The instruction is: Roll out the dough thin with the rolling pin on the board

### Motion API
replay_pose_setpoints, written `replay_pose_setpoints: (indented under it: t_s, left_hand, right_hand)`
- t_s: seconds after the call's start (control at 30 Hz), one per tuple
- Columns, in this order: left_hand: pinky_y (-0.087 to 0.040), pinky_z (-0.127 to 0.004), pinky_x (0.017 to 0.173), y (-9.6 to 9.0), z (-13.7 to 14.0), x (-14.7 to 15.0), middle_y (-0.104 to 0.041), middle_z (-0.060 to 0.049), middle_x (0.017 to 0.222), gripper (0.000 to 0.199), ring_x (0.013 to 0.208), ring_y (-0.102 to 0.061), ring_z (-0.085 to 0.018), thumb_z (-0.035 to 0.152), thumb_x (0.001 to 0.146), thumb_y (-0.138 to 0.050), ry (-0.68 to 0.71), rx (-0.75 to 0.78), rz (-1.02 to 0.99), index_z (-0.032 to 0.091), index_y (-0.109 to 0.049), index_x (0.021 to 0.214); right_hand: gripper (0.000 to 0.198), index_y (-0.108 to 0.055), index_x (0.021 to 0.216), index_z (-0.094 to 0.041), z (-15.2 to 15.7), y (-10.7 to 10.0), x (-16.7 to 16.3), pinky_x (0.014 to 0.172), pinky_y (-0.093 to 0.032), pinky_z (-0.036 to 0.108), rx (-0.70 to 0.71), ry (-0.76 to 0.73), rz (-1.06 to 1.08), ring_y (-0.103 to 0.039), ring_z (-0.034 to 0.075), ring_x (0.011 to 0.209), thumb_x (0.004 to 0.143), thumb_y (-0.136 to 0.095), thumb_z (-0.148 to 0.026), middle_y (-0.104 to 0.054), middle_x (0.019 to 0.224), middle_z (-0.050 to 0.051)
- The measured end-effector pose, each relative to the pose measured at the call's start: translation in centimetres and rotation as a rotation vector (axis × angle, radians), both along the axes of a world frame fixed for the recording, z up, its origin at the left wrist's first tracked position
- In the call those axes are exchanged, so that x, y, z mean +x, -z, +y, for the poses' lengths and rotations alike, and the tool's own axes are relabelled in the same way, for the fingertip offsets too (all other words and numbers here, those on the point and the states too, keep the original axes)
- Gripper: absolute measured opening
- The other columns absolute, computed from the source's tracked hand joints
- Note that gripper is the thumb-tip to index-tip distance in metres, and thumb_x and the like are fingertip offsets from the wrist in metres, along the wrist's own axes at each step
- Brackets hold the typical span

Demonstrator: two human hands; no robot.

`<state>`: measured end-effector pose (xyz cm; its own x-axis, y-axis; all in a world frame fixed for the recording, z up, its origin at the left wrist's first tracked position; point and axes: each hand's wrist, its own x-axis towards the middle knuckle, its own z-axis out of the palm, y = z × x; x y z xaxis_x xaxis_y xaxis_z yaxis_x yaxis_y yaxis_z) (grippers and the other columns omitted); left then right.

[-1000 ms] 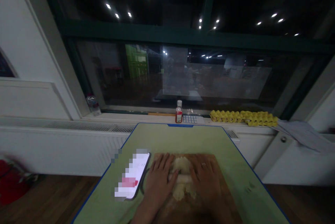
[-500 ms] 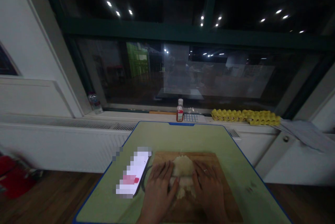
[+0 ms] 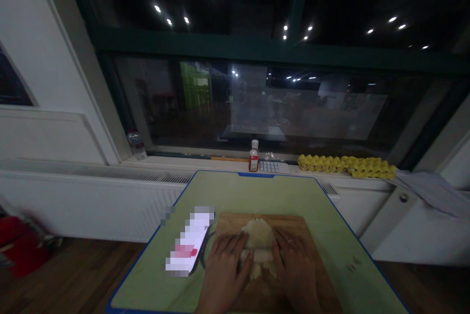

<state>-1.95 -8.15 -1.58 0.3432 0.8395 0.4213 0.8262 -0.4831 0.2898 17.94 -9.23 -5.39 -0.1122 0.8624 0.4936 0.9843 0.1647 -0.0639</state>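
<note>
On a wooden cutting board (image 3: 299, 228) lies a flattened sheet of pale dough (image 3: 258, 230) with a ragged near edge. Across it, between my hands, runs a pale cylinder that looks like a rolling pin (image 3: 259, 256); its ends are hidden under my hands. My left hand (image 3: 227, 257) lies palm down over the left end, fingers stretched forward and thumb apart. Palm down over the right end, my right hand (image 3: 293, 257) has its fingers extended and wears a ring. Bare dough shows both beyond the cylinder and on its near side.
The board rests on a light green table (image 3: 253, 194) with a blue edge. A phone (image 3: 193, 240), partly pixelated, lies left of the board. Behind, the windowsill holds a small bottle (image 3: 253, 157), yellow egg cartons (image 3: 345, 165) and a plastic bottle (image 3: 136, 145).
Both hands and the cylinder have shifted very slightly toward me over the dough. The whole view has moved a little with the camera.
</note>
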Motion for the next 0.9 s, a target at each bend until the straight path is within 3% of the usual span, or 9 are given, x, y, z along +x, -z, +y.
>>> replay_pose_setpoints:
  t_s: [0.63, 0.9]
  left_hand:
    - [-0.042, -0.052, 0.105, -0.09, -0.16, 0.01, -0.071, -0.006, 0.121, 0.033, 0.111, -0.063, -0.028, 0.033, 0.094, -0.049, 0.010, 0.010, -0.009, 0.024, -0.068, 0.120]
    - [-0.039, -0.052, 0.106, -0.27, -0.19, -0.01, -0.070, -0.005, 0.123, 0.031, 0.112, -0.062, -0.027, 0.033, 0.095, -0.049, 0.025, -0.016, -0.012, 0.025, -0.068, 0.118]
  right_hand:
    - [0.041, -0.069, 0.117, -0.026, 0.05, -0.16, 0.20, 0.107, -0.034, 0.045, -0.032, -0.018, -0.006, -0.056, 0.029, 0.119, 0.084, -0.057, -0.048, -0.062, 0.133, 0.007]
    - [0.037, -0.068, 0.120, -0.026, 0.18, -0.50, 0.22, 0.108, -0.036, 0.041, -0.063, 0.048, 0.070, -0.054, 0.026, 0.123, 0.090, -0.048, -0.036, -0.064, 0.130, 0.005]
